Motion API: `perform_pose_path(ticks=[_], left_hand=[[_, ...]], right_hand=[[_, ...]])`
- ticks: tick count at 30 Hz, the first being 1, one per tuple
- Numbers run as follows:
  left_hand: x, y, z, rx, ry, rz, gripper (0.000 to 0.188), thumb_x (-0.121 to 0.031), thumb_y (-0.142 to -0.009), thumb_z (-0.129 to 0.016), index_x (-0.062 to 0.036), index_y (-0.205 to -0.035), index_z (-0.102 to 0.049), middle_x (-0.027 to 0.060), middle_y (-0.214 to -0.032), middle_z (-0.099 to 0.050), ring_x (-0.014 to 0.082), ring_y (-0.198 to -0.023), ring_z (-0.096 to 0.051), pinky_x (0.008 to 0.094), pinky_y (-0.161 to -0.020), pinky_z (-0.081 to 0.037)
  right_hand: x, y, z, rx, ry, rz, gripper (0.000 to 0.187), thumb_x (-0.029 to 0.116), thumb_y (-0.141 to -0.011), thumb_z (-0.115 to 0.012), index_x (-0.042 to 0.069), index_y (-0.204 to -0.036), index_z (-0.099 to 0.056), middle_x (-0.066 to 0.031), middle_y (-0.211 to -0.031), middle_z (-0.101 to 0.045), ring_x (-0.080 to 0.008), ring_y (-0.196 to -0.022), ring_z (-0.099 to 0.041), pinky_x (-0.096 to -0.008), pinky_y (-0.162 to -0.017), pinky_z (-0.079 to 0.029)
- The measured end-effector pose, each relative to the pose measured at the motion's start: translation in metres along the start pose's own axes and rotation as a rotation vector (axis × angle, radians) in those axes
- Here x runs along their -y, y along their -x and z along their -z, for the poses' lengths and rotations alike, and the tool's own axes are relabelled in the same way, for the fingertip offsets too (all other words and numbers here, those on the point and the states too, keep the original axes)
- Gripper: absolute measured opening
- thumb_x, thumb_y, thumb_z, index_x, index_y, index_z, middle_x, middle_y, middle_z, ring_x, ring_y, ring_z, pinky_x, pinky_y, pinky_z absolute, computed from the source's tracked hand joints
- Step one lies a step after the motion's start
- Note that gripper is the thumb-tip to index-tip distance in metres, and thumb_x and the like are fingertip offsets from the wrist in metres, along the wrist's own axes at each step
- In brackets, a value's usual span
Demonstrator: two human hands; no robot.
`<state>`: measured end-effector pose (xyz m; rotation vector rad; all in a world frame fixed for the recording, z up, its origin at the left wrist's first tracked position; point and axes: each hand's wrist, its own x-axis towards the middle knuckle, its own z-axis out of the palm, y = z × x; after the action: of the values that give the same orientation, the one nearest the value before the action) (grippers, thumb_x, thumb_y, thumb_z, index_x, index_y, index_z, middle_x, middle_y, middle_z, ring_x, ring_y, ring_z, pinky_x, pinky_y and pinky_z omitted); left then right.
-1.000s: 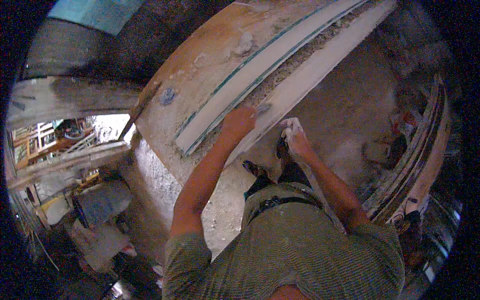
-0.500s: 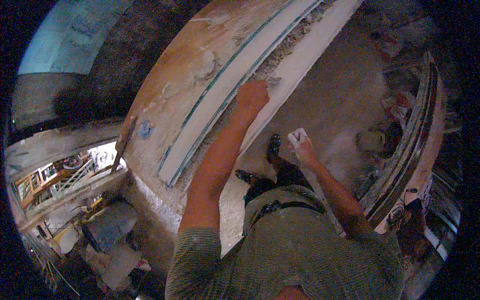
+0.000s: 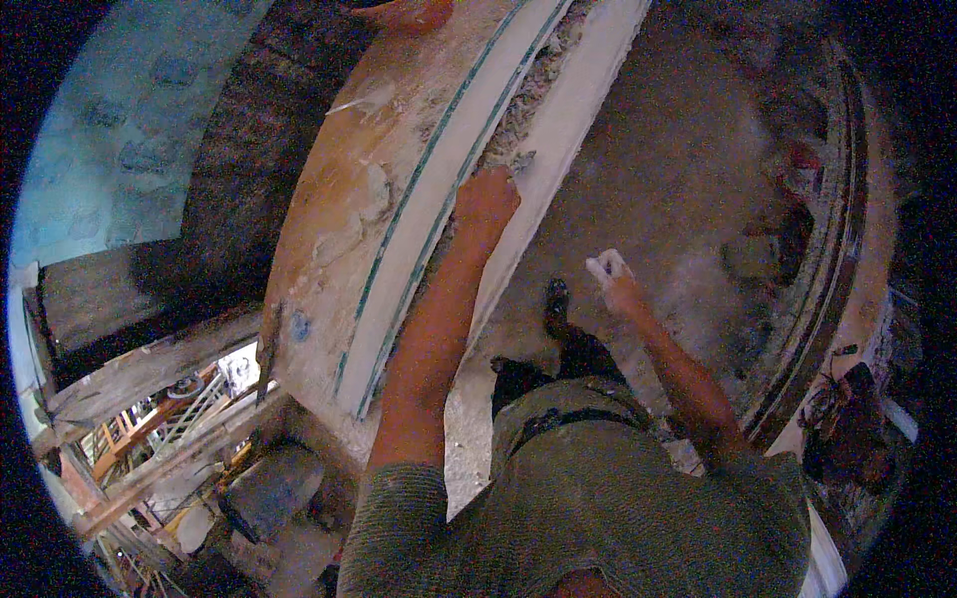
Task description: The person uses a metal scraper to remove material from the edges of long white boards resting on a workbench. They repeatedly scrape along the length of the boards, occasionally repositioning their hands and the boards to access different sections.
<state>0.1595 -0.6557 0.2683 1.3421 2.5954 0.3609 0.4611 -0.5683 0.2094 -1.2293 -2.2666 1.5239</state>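
Observation:
My left hand [image 3: 487, 201] is closed in a fist over the groove between a long white strip with green edges [image 3: 419, 199] and a white outer ledge [image 3: 563, 140]. Just past its knuckles shows a small grey piece [image 3: 523, 162]; whether the fist grips it I cannot make out. Crumbly grey-white material [image 3: 533, 95] fills the groove beyond the fist. Held off to the right above the floor, my right hand [image 3: 613, 279] has its fingers curled in and coated with white powder. Anything inside those fingers is hidden.
The strip lies on a broad tan surface smeared with plaster-like residue [image 3: 374, 199]. An orange object [image 3: 414, 14] shows at its far edge. On the right is a long curved dark-and-pale moulding [image 3: 837, 229]. A grey block-like object [image 3: 274, 488] stands lower left, beside wooden beams [image 3: 164, 468].
The view has shifted, so the surface sits lower in the picture. My left hand has moved farther along the groove, with the grey piece still at its knuckles. My right hand stays curled.

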Motion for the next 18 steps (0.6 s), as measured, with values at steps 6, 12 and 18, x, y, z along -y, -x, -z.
perform_pose_path(ticks=[6,12,18], left_hand=[[-0.010,0.060,0.034,0.072,0.046,0.159,0.028,-0.026,-0.091,-0.065,-0.0073,-0.108,-0.074,0.0209,-0.103,-0.074,0.0396,-0.091,-0.073,0.0526,-0.084,-0.058],[-0.016,-0.001,-0.001,0.056,0.087,0.133,0.027,-0.027,-0.092,-0.064,-0.0086,-0.109,-0.075,0.0219,-0.097,-0.074,0.0408,-0.089,-0.073,0.0552,-0.081,-0.058],[-0.020,0.006,-0.014,-0.084,0.156,0.110,0.029,-0.029,-0.094,-0.062,-0.0081,-0.111,-0.074,0.0217,-0.097,-0.074,0.0423,-0.086,-0.073,0.0559,-0.077,-0.058]], right_hand=[[0.001,0.016,0.017,0.189,-0.050,-0.266,0.037,0.042,-0.103,-0.059,0.006,-0.113,-0.059,-0.0184,-0.098,-0.065,-0.0366,-0.092,-0.065,-0.0486,-0.084,-0.051],[-0.027,0.029,0.011,0.059,-0.105,-0.166,0.035,0.041,-0.100,-0.067,0.008,-0.096,-0.055,-0.0034,-0.081,-0.055,-0.0140,-0.069,-0.057,-0.0333,-0.056,-0.050],[0.000,0.039,0.007,0.040,0.001,0.103,0.032,0.039,-0.100,-0.063,0.007,-0.106,-0.062,-0.0103,-0.086,-0.063,-0.0277,-0.078,-0.063,-0.0407,-0.070,-0.052]])
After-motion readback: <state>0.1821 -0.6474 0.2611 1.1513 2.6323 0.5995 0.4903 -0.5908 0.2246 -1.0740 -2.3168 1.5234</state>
